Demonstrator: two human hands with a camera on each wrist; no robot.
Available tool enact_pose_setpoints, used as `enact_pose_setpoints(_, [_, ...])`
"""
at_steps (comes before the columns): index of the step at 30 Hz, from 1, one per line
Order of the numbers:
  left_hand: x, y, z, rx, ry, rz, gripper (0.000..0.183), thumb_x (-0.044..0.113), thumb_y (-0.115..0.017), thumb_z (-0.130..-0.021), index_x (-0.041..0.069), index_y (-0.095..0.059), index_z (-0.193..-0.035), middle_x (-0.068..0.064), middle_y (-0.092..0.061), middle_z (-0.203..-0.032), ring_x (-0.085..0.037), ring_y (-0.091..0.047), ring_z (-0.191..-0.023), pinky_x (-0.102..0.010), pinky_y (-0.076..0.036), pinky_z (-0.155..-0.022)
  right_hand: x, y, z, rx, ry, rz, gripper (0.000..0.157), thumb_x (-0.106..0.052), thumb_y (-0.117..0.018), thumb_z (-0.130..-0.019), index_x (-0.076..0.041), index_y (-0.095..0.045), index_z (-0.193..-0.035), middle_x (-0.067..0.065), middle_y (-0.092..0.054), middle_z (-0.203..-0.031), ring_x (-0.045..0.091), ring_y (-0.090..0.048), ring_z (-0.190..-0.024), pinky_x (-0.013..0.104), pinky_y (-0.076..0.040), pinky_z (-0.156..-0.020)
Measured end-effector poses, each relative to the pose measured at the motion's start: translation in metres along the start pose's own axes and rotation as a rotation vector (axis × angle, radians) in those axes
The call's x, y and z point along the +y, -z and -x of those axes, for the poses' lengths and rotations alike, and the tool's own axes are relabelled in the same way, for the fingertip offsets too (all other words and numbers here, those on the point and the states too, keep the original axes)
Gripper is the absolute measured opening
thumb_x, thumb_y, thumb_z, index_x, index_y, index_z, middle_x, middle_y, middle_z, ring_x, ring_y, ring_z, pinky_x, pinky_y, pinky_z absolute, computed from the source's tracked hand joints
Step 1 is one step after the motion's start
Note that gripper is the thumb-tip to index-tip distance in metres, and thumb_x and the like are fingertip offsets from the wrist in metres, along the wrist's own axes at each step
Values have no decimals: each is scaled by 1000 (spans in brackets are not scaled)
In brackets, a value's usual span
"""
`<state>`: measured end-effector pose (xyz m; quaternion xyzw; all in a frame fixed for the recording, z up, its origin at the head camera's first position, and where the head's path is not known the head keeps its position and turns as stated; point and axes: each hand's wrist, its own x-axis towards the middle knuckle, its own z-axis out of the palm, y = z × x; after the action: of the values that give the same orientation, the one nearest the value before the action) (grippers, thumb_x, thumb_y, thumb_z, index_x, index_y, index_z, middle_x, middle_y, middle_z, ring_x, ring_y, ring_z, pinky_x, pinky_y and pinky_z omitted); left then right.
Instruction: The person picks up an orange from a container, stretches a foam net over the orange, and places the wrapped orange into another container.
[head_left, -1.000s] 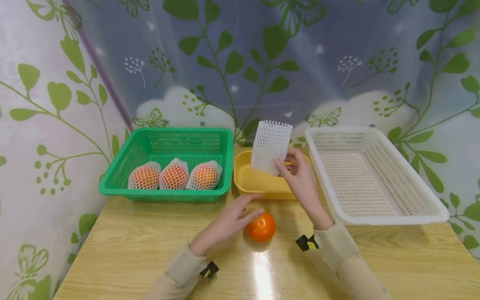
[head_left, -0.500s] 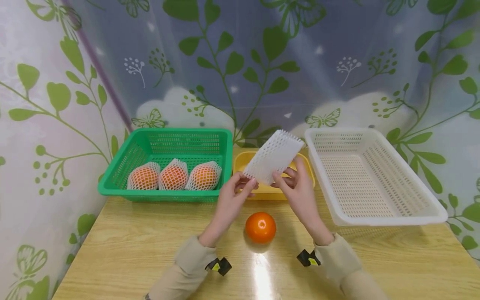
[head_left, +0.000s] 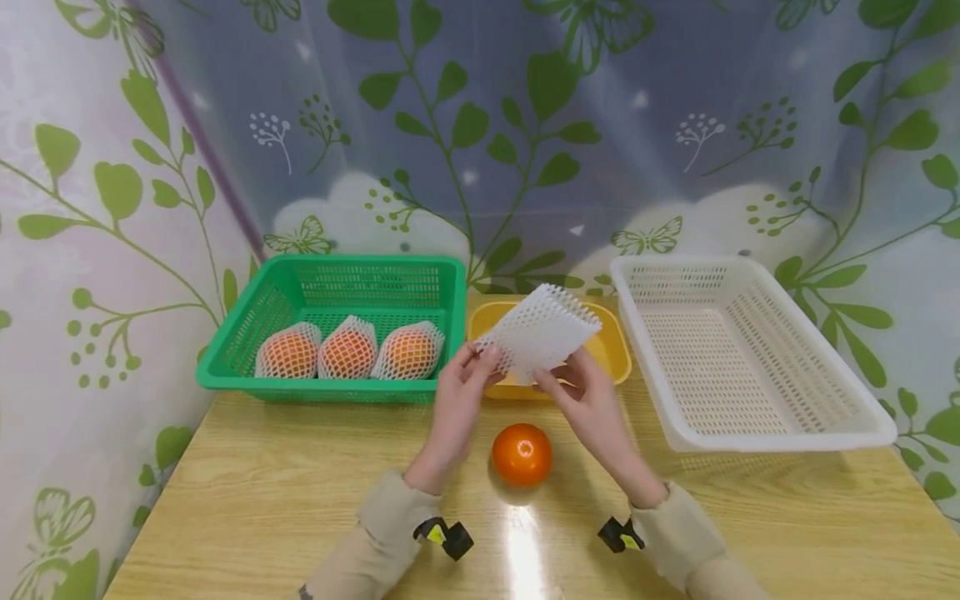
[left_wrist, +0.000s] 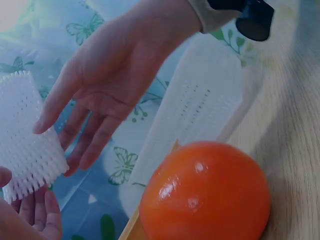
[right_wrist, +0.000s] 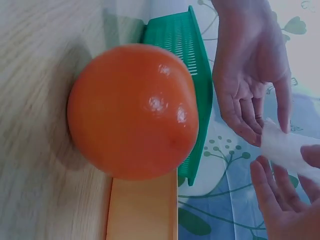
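A white foam fruit net, flattened, is held tilted over the yellow bin by both hands. My left hand pinches its lower left corner between thumb and fingers. At the lower right edge, my right hand grips the net, thumb on the near face. In the right wrist view the net spans the space between both hands. A shiny orange-red round fruit sits bare on the table below and between the wrists. It looms large in the left wrist view, where the fruit is apart from the hands.
On the left, a green basket holds 3 netted orange fruits. The yellow bin stands behind the hands, partly hidden by them. A white basket is at the right. Behind everything hangs a leaf-patterned cloth.
My left hand has moved from above the bare fruit to the net and taken hold of its corner. The net has tilted and come lower. The fruit has stayed put.
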<state>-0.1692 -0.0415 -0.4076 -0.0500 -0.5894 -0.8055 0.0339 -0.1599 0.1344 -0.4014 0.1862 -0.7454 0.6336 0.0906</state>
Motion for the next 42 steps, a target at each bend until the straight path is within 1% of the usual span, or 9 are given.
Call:
enact_pose_setpoints(7, [3, 1, -1, -7, 70, 144, 34, 17, -57, -104, -5, -56, -130, -11, -66, -122, -15, -65, -105, -26, -55, -89, 2, 3, 3, -104, 51, -61, 44, 5, -48, -102, 5, -44, -146, 24, -55, -138, 15, -65, -108, 38, -59, -89])
enact_pose_setpoints(10, [2, -1, 0, -15, 102, 152, 30, 15, -57, -103, -3, -57, -128, -4, -67, -115, -12, -64, -101, -25, -55, -87, 2, 5, 4, -88, -30, -77, 37, -2, -45, -106, 6, -50, -141, 22, -58, -134, 13, -65, -109, 39, -58, -92])
enact_pose_setpoints(15, [-1, -6, 3, -85, 152, 82, 20, 14, -57, -102, 1, -58, -117, -1, -67, -106, -11, -63, -96, -25, -53, -82, -1, 6, 5, -10, -261, -29, 35, -10, -50, -105, 1, -54, -138, 13, -62, -127, 9, -58, -107, 31, -49, -96])
enact_pose_setpoints(21, [-3, -11, 6, -190, 215, 53, 30, 20, -51, -106, -4, -57, -123, -4, -64, -109, -11, -64, -92, -24, -54, -80, 0, 8, 5, -160, -281, -83, 53, -1, -50, -100, 2, -38, -151, 25, -45, -150, 22, -50, -125, 24, -49, -94])
enact_pose_setpoints(26, [-4, -10, 7, -237, 231, 45, 36, 19, -46, -108, -7, -54, -131, 0, -65, -103, -7, -63, -89, -22, -53, -79, 0, 7, 6, -219, -345, -99, 48, -8, -50, -103, 9, -41, -147, 28, -47, -148, 28, -50, -128, 30, -46, -104])
enact_pose_setpoints(32, [-6, -8, 8, -250, 243, 17, 41, 19, -46, -107, -5, -51, -140, -7, -65, -116, -10, -63, -95, -23, -53, -84, -2, 5, 9, -98, -396, -123, 36, -17, -59, -104, 4, -53, -131, 13, -57, -130, 25, -55, -125, 31, -49, -103])
enact_pose_setpoints(36, [-9, -8, 8, -246, 260, -4, 39, 18, -48, -106, -7, -54, -135, -9, -64, -117, -12, -62, -97, -25, -53, -85, -2, 6, 10, -32, -431, -279, 22, -13, -61, -102, -1, -54, -119, 0, -64, -112, 14, -62, -106, 22, -53, -91])
enact_pose_setpoints(39, [-10, -7, 9, -240, 289, -13, 36, 18, -49, -105, -6, -56, -130, -7, -64, -114, -12, -62, -95, -25, -53, -83, 0, 10, 12, -59, -464, -465, 8, -8, -55, -104, -7, -56, -112, -4, -66, -103, 9, -64, -95, 22, -55, -87])
enact_pose_setpoints(42, [-12, -4, 10, -248, 340, 22, 35, 18, -49, -105, -8, -55, -128, -5, -64, -112, -12, -62, -95, -25, -53, -83, 3, 14, 15, -113, -498, -616, 13, -8, -49, -106, -12, -60, -110, -5, -68, -103, 9, -65, -93, 24, -54, -88])
